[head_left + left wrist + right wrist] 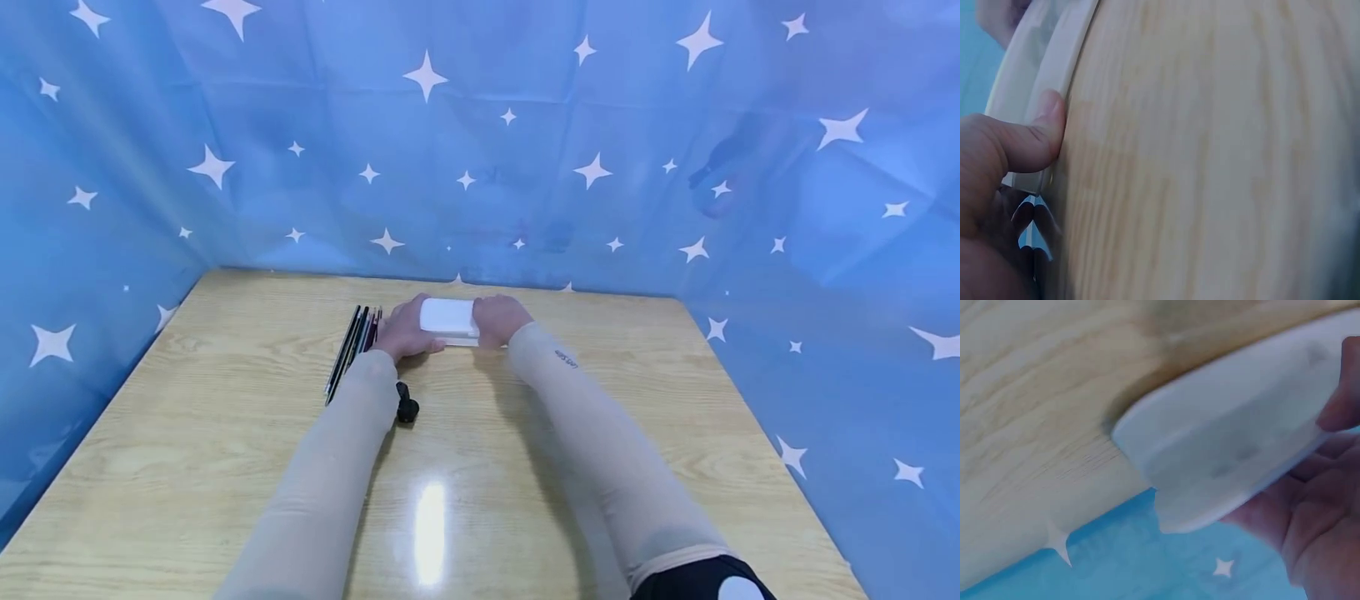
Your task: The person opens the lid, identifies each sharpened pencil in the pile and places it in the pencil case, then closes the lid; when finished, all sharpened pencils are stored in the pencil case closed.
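A white case [447, 316] with rounded corners sits near the far edge of the table, and both hands are on it. My left hand [407, 328] grips its left end; the left wrist view shows the thumb [1047, 134] along a pale lower strip [1063, 53] of the case. At the other end my right hand [500, 318] holds it. In the right wrist view the white case [1229, 437] lies between the right thumb [1344, 394] and the fingers beneath. Whether the case is one piece or a lid on a base I cannot tell.
Several dark pencils [351, 346] lie side by side just left of my left hand. A small black object [407, 407] rests beside my left forearm. Blue star-patterned cloth [465, 167] hangs along the back and sides of the wooden table [225, 400].
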The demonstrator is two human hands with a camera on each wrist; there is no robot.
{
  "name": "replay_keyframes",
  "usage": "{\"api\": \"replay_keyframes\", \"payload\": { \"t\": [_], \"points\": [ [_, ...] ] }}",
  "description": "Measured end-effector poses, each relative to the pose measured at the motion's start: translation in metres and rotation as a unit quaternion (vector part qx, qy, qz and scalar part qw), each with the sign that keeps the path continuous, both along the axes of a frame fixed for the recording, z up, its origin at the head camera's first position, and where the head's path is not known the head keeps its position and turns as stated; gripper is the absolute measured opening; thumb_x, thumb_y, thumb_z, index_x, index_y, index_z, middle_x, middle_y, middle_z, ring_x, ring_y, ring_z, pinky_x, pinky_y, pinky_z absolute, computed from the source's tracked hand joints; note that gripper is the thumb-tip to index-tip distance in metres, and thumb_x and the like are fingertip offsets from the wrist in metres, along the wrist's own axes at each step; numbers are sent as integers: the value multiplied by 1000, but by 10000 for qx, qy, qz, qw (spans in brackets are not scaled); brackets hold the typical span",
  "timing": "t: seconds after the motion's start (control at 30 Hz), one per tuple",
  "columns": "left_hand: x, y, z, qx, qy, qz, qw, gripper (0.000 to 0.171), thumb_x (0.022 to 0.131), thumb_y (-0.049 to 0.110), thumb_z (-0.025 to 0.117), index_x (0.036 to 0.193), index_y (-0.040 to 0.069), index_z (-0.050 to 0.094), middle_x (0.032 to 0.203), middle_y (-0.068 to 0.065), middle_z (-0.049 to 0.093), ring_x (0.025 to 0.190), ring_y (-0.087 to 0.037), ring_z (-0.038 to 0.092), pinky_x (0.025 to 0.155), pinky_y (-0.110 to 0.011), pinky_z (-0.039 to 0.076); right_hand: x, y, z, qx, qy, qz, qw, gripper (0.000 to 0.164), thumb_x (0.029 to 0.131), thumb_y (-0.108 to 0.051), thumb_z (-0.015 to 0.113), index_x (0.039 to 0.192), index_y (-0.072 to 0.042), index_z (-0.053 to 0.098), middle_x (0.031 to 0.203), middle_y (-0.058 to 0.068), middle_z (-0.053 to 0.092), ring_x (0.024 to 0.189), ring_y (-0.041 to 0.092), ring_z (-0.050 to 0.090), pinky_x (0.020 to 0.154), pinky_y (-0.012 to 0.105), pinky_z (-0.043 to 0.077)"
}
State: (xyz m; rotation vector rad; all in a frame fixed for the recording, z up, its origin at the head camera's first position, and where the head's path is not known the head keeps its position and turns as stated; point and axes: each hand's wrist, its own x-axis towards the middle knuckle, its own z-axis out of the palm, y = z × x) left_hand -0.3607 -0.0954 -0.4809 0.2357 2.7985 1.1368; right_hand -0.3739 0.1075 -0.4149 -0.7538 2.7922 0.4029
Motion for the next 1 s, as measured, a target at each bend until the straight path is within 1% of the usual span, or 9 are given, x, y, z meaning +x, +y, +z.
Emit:
{"api": "replay_keyframes", "payload": {
  "t": [0.1, 0.27, 0.37, 0.47, 0.53, 0.63, 0.8, 0.9, 1.0],
  "points": [
    [2, 0, 3, 120, 9, 24, 9999, 89, 77, 32, 89, 150, 20, 40, 139, -8, 54, 126, -32, 45, 107, -52, 28, -3, 0, 3, -28, 16, -29, 10000, 51, 92, -23, 64, 136, 1, 54, 109, 11, 66, 96, 28, 63, 95, 40, 52],
    [1, -1, 1, 156, -84, 39, 9998, 90, 76, 33, 91, 150, 21, 41, 138, -5, 54, 126, -30, 45, 107, -50, 28, -4, 1, 2, 71, -224, -103, 9997, 67, 93, -26, 59, 151, 4, 40, 123, 17, 65, 108, 32, 62, 103, 43, 48],
    [0, -2, 0, 162, -71, 62, 9998, 89, 76, 34, 91, 149, 22, 42, 137, -5, 55, 125, -29, 45, 106, -50, 27, -5, 2, 2, 115, -237, -94, 9996, 74, 93, -27, 57, 155, 4, 33, 130, 20, 63, 113, 33, 62, 105, 43, 47],
    [0, -2, 1, 91, -50, 68, 9999, 89, 76, 35, 90, 149, 22, 42, 138, -5, 54, 126, -30, 45, 106, -50, 28, -8, 8, 1, -29, -261, -54, 9996, 77, 91, -29, 58, 156, 2, 32, 138, 20, 59, 118, 35, 60, 107, 44, 46],
    [0, -2, 0, 54, -62, 73, 9999, 90, 76, 35, 90, 150, 22, 41, 139, -6, 54, 128, -31, 45, 106, -51, 28, -10, 13, -1, -224, -359, -30, 9991, 78, 90, -31, 58, 157, 0, 32, 147, 20, 52, 128, 36, 55, 110, 46, 42],
    [0, -2, -4, 10, -91, 92, 9999, 94, 75, 35, 91, 152, 21, 40, 142, -7, 53, 130, -32, 44, 108, -53, 28, -10, 26, -3, -603, -634, -89, 9961, 81, 90, -34, 58, 160, -5, 29, 159, 18, 38, 143, 38, 40, 117, 48, 34],
    [1, -1, -2, 80, -192, 71, 9998, 95, 76, 35, 91, 154, 23, 38, 145, -8, 50, 134, -32, 42, 110, -53, 26, -7, 50, 3, -1216, -1185, -450, 9845, 86, 93, -31, 65, 164, -13, 19, 168, 10, 20, 152, 32, 25, 120, 49, 28],
    [2, 0, 2, 97, -204, 53, 9997, 94, 77, 36, 90, 153, 23, 37, 145, -8, 50, 134, -32, 41, 109, -53, 26, -7, 58, 9, -1414, -1337, -542, 9794, 88, 93, -30, 71, 163, -15, 20, 167, 11, 24, 147, 31, 33, 116, 49, 34],
    [3, 0, 5, 127, -234, 56, 9996, 93, 78, 34, 89, 154, 22, 37, 146, -8, 49, 135, -32, 40, 110, -53, 26, -8, 62, 14, -1549, -1539, -639, 9738, 83, 95, -30, 72, 162, -15, 26, 160, 14, 35, 129, 31, 52, 107, 49, 43]
  ]
}}
